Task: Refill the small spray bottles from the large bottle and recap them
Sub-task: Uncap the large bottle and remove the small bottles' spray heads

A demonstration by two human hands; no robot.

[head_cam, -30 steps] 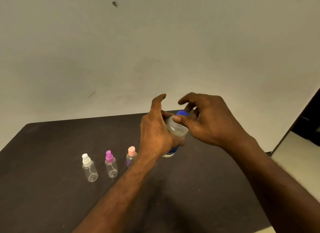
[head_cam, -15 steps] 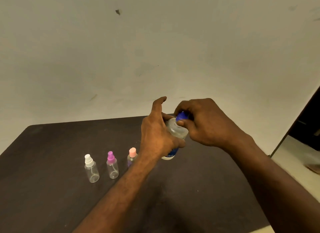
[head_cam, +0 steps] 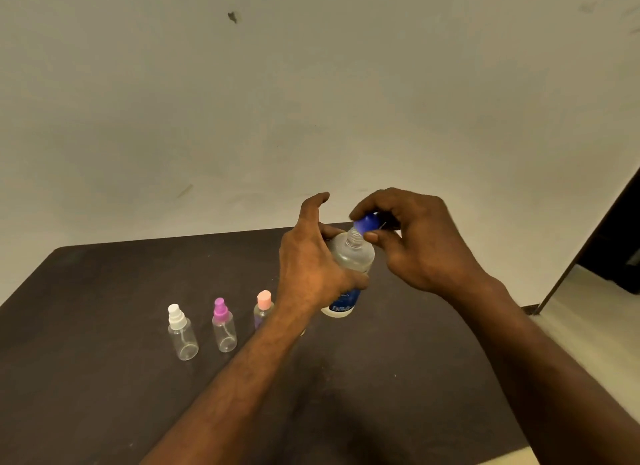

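Now left hand [head_cam: 311, 264] fingers round large bottle [head_cam: 349, 267], right hand [head_cam: 412, 236] fingers pinching blue cap [head_cam: 367, 223]

Three small spray bottles [head_cam: 221, 326] crowd the left forearm [head_cam: 242, 371], apparently touching.

The large bottle [head_cam: 351, 257] is clear plastic with a blue label low on its side; it stands on the dark worktop [head_cam: 104, 378], tilted a little, its threaded neck bare. Its blue cap [head_cam: 367, 222] sits just above the neck, off it. Left of it three small spray bottles stand upright in a row, all capped: white-topped [head_cam: 180, 333], purple-topped [head_cam: 223, 326], and pink-topped [head_cam: 264, 307], the last partly hidden.
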